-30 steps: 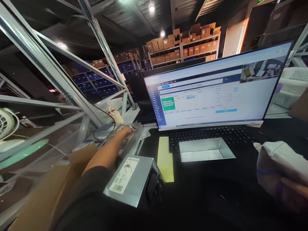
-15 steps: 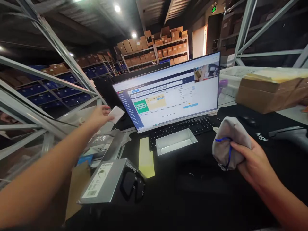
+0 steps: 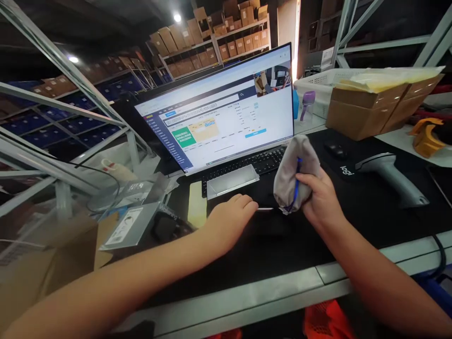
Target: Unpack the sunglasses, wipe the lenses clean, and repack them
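Observation:
In my right hand (image 3: 323, 195) is a soft grey pouch (image 3: 294, 174) with a blue cord, gripped at its lower right side with the thumb over the cord. My left hand (image 3: 233, 219) is closed low over the black mat, left of the pouch and apart from it. Past its fingertips shows the thin pale edge of a white card (image 3: 265, 208), seen nearly edge-on; the rest is hidden. Just beyond that hand lies an open silver-white box tray (image 3: 233, 181). To its left are a pale yellow strip (image 3: 197, 205) and a grey box with a label (image 3: 132, 226), with dark glasses pictured on its side.
A monitor (image 3: 219, 117) stands behind a black keyboard (image 3: 268, 162). On the right are a mouse (image 3: 335, 150), a grey barcode scanner (image 3: 393, 176), a cardboard box (image 3: 367, 108) and an orange tape dispenser (image 3: 427, 139). Metal frame bars rise at left; the table edge (image 3: 268, 294) runs along the front.
My left hand has come from beside the monitor's left edge down and right, over the mat near the pouch. My right hand keeps hold of the pouch. The view has tipped downward and shifted right.

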Tool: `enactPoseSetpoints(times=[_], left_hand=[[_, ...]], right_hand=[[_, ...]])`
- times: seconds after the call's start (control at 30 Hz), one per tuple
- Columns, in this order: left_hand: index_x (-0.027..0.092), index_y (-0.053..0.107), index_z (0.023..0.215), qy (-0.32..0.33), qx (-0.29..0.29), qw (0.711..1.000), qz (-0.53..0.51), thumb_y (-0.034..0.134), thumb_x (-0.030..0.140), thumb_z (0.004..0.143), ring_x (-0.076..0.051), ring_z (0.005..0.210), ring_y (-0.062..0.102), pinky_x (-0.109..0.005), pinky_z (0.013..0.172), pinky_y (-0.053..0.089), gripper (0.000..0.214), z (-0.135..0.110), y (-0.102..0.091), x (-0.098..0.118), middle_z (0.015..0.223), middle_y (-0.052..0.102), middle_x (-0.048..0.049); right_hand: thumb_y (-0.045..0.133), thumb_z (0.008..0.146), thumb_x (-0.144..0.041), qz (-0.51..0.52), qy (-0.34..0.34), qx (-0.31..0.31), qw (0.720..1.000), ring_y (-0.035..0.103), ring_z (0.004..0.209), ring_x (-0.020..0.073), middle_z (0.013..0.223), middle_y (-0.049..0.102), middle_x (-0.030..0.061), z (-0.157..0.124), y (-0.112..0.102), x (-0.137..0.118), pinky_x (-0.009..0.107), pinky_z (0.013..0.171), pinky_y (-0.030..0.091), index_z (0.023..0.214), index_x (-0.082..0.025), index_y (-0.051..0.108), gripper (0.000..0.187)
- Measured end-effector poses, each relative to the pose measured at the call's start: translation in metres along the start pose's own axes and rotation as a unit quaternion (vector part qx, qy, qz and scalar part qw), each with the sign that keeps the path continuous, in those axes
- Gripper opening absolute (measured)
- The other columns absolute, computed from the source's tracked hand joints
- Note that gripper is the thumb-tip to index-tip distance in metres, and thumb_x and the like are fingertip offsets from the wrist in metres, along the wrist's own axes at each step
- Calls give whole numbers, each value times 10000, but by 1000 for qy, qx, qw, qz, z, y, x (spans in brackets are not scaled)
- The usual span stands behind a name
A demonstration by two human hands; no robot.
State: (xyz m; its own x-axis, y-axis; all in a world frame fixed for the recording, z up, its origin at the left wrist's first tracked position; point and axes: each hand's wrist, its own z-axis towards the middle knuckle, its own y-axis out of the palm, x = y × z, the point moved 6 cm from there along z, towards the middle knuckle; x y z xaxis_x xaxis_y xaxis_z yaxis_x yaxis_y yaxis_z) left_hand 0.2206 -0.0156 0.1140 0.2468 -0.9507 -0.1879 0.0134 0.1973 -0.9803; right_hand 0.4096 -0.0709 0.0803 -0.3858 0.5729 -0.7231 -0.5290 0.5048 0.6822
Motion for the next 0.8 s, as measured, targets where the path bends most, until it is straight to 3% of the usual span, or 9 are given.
enactPoseSetpoints(times=[0.17,0.27,0.37,0.43,0.5,0.57,0.63,0.73,0.8], left_hand=[[136,445,1388,-50,-110,990,-70,412,334,1012,-255,1096,610,-392,921,521,426,11,39,11,1201,623,-132],[138,579,1221,-70,-130,988,-48,532,554,921,-314,1057,623,-466,898,522,515,2,40,20,1135,644,-136],[138,641,980,-91,-159,983,-16,687,511,832,-309,905,657,-453,802,543,403,-13,48,27,942,680,-103],[145,627,938,-97,-105,990,5,743,328,810,-283,856,652,-413,745,547,251,-25,54,34,912,678,-87],[146,611,939,-72,27,997,25,677,173,833,-252,801,633,-376,684,537,128,-40,56,45,883,669,-78],[135,603,961,-15,174,984,40,562,103,880,-220,733,608,-349,640,520,97,-59,55,60,825,659,-72],[113,599,1017,42,257,964,50,494,73,908,-199,701,592,-333,626,509,157,-75,57,74,797,656,-69],[87,586,1087,58,271,960,40,495,59,912,-188,719,597,-321,642,510,199,-85,60,82,799,656,-67],[108,588,1066,37,266,963,22,511,101,923,-189,728,598,-323,646,513,163,-85,61,79,800,652,-62]], right_hand=[[758,624,-189,-16,40,-72,996,628,781,154,824,691,-40,3,8,12,242,715,487,923,-203,644,320],[738,648,-214,-50,30,-85,995,612,797,170,822,674,-34,3,10,12,257,722,470,930,-201,628,303],[718,698,-271,-61,14,-106,992,608,830,176,862,665,-24,-4,14,7,266,745,476,960,-210,606,291],[698,720,-309,-97,9,-168,981,616,837,182,899,667,-13,-16,24,7,272,739,486,1004,-216,585,319],[686,705,-302,-201,-10,-270,942,624,812,187,908,670,-4,-33,37,11,267,692,485,1019,-215,570,345],[679,681,-261,-374,-55,-374,847,632,776,196,888,677,6,-53,50,23,264,648,470,1002,-212,572,343],[662,689,-212,-565,-113,-440,688,655,793,225,899,693,46,-71,57,40,285,662,470,1004,-195,582,326],[634,731,-132,-730,-138,-481,466,691,892,284,963,714,133,-85,58,66,333,733,495,1104,-150,582,377],[663,704,-78,-754,-116,-507,401,710,878,295,925,729,144,-88,59,77,341,736,512,1115,-128,598,420]])
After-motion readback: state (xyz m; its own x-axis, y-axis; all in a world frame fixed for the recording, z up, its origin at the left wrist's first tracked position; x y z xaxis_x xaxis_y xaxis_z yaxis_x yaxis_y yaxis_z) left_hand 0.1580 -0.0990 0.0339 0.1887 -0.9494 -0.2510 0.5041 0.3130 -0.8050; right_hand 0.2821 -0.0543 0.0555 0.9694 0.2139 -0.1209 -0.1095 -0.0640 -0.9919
